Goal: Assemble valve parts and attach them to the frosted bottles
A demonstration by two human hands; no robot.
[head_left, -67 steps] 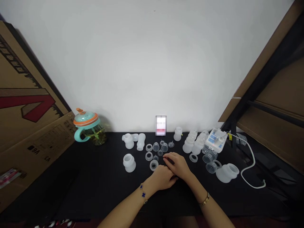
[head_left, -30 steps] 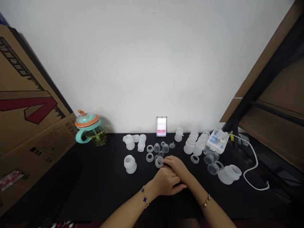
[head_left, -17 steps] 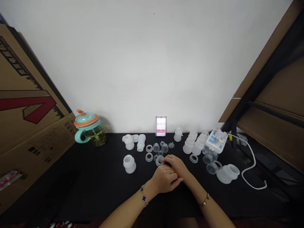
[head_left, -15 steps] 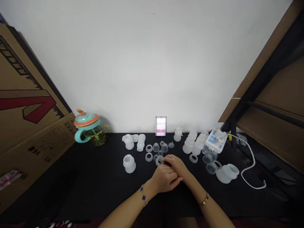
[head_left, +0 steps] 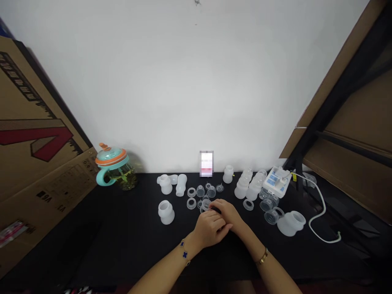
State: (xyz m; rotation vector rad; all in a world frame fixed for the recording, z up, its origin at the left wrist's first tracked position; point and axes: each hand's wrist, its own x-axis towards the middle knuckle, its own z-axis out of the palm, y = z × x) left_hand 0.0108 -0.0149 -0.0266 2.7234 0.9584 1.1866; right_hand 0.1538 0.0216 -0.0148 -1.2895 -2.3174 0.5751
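Note:
My left hand, with a blue-charmed bracelet at the wrist, lies palm down at the front middle of the table. Its fingers are loosely bent, thumb apart, nothing seen in it. Against it rests my right hand, relaxed and empty as far as I can see; its fingertips come close to a clear ring. Beyond the hands are more clear rings, clear caps and a clear nipple-like piece. A white wide-necked bottle stands to the left.
White bottles lie and stand at the back left, beside a lidded teapot. Toward the right are topped baby bottles, clear caps, a tipped bottle and a power strip with a white cable. A lit screen stands at the wall.
The view has tilted slightly upward. Both hands stay together in nearly the same place, and the objects on the table have not visibly moved.

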